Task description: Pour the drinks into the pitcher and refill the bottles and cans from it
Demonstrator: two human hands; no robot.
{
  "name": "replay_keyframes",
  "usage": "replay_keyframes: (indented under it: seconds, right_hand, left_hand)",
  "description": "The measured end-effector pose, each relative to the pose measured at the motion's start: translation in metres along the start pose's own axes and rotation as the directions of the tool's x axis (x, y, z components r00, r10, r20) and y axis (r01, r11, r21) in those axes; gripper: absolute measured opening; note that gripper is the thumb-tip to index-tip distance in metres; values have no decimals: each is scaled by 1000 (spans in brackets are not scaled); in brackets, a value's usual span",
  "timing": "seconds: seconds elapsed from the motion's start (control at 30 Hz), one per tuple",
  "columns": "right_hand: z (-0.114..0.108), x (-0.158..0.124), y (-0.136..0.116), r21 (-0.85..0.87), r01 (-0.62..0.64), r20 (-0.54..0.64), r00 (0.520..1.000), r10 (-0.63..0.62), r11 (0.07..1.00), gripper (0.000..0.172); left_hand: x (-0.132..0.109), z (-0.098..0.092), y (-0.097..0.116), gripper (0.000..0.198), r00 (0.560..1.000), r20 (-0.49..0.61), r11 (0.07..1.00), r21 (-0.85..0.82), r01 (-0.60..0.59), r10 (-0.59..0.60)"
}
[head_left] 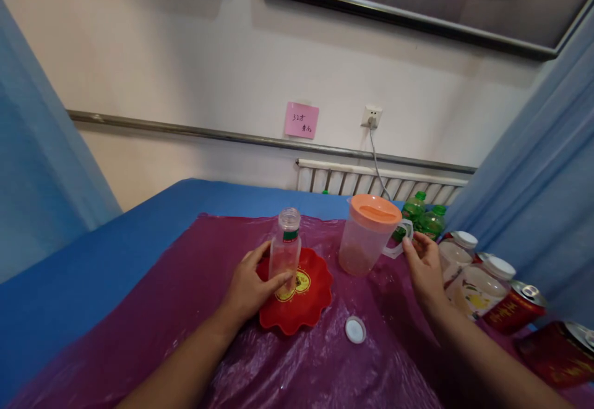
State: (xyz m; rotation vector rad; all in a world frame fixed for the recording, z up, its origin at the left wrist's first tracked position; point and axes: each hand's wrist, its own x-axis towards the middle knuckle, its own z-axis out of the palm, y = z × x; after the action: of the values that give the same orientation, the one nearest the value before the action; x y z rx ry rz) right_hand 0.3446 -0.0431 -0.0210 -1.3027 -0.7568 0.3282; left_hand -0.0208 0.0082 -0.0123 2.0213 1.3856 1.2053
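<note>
A clear, uncapped bottle (286, 249) with a green label stands upright over the red scalloped plate (317, 297), and my left hand (254, 282) is wrapped round its lower part. To the right stands a translucent pitcher (359, 245) with an orange lid. My right hand (423, 263) is beside the pitcher's handle, thumb and fingers bent near its outer edge; whether they grip it is hard to tell. A white cap (355, 330) lies on the purple sheet in front of the pitcher.
Green bottles (414, 208) stand behind the pitcher's handle. Jars with white lids (480, 285) and red cans (515, 307) line the right side. Purple plastic (176, 285) covers part of the blue table (139, 223). A radiator (343, 180) and a plugged-in cord (378, 164) are behind.
</note>
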Motion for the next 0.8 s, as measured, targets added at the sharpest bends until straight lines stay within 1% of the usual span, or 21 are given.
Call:
replay_keyframes:
  seconds: [0.07, 0.17, 0.33, 0.43, 0.53, 0.67, 0.73, 0.8]
  right_hand:
    - [9, 17, -2, 9, -18, 55, 998, 17, 1000, 62]
    - [18, 29, -3, 21, -21, 114, 993, 18, 1000, 58]
    - [28, 36, -7, 52, -23, 111, 994, 17, 998, 57]
    - [35, 43, -19, 71, -14, 138, 990, 4, 997, 56]
    - [41, 55, -42, 78, 22, 162, 986, -34, 997, 56]
    - [41, 75, -86, 75, 107, 188, 975, -119, 991, 51]
    - [40, 83, -109, 49, 182, 220, 957, -188, 982, 49]
    - [40, 88, -132, 0, 284, 264, 925, -274, 959, 48]
  left_hand:
    - [0, 1, -1, 72, 1000, 12, 1000, -2, 6, -6]
    - [-1, 2, -3, 71, 999, 34, 1000, -14, 3, -2]
    - [-2, 4, -5, 71, 999, 41, 1000, 25, -3, 2]
    - [-2, 4, -5, 73, 999, 36, 997, 77, -13, 11]
    - [-2, 3, -3, 73, 999, 36, 994, 108, -1, -3]
    - [-3, 1, -1, 73, 998, 53, 993, 116, 30, -36]
    - [-3, 1, -1, 73, 998, 54, 993, 112, 26, -32]
    - [-5, 1, -3, 73, 999, 50, 994, 105, 11, -16]
